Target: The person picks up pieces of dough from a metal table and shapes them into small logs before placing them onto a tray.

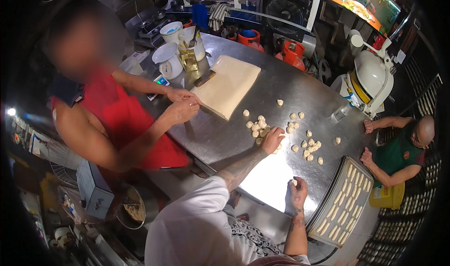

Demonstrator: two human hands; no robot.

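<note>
- Left hand [273,140]: palm down over the tabletop [304,85], fingers curled at the edge of a dough pile [255,127]. Cannot tell if the fingertips are clamped on a piece or just resting there; undersides hidden.
- Right hand [298,191]: about 5 o'clock from the left hand, near the tabletop edge. Thumb and fingers together on one small dough ball [294,182], which shows pale at the fingertips.
- Dough pile: pieces bunched and touching, mostly toward 11 o'clock from the left hand.
- Second dough cluster [306,153]: about 3 o'clock from the left hand, roughly 1 o'clock from the right; a few single pieces lie apart from it.
- Handling, judged: dough ball light, soft, dents easily, maybe a bit tacky. Take it by the sides with thumb and fingertips, light pressure; a hard pinch would likely flatten it. Touching pieces may cling, so lift from the pile's outer edge.
- Tray [326,209]: 3 to 4 o'clock from the right hand, rows of pale dough sticks [334,213] on it.
- Dough sheet [232,85]: 11 o'clock from the left hand, flat, with a scraper [205,78] on its edge. Co-worker in a red apron [145,135] has both hands by its near corner.
- Clear bottle [341,113]: 2 o'clock from the left hand, standing.
- Co-worker in green [396,149]: 3 o'clock, hands at the tabletop edge.
</note>
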